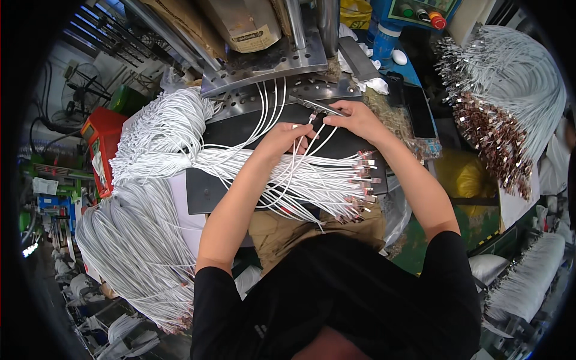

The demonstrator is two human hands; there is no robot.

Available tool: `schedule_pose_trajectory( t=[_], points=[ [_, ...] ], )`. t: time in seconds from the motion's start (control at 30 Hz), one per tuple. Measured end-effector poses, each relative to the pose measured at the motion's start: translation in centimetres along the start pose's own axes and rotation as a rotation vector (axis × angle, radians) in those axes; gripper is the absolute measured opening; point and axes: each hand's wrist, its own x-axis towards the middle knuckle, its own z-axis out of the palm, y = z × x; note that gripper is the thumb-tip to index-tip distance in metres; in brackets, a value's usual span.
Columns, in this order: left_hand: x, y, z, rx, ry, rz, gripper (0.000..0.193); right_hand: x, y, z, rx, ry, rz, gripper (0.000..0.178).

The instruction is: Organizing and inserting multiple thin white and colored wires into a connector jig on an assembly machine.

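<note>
Pinching white cable (312, 118): left grip (284, 138) nearly closed.

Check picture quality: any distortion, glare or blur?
Head view: fisheye distortion, black corners; head view: glare from a light at the left rim, highlights on a metal post; head view: central white cables look fairly sharp, far-left equipment softer.

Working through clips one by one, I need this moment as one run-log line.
left hand: pinching cable end; right hand: at metal bar's right end; cable bundle: lying across black surface; cable coil: at left
</note>
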Motion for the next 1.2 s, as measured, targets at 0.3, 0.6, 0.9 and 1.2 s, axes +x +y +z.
schedule_pose_trajectory(
  t=[0.3, 0.6, 0.9, 1.2],
  points=[
    [-0.1, 0.4, -0.5, 0.111, -0.034, -0.039, 0.030, -0.4, -0.6, -0.2, -0.116, -0.056, 0.006, 0.041],
    [-1.5, 1.1, -1.5, 0.207, -0.002, -0.003, 0.028, 0.4, 1.0, -0.6, -0.091, 0.025, 0.006, 0.042],
    [-0.2, 0.1, -2.1, 0.262, 0.140, 0.044, 0.032, -0.4, -1.0, -0.3, -0.128, -0.083, 0.032, 0.043],
    [-0.2, -0.4, -0.6, 0.443, 0.214, 0.105, 0.033, -0.6, -1.3, -0.2, -0.191, -0.176, 0.048, 0.040]
  ],
)
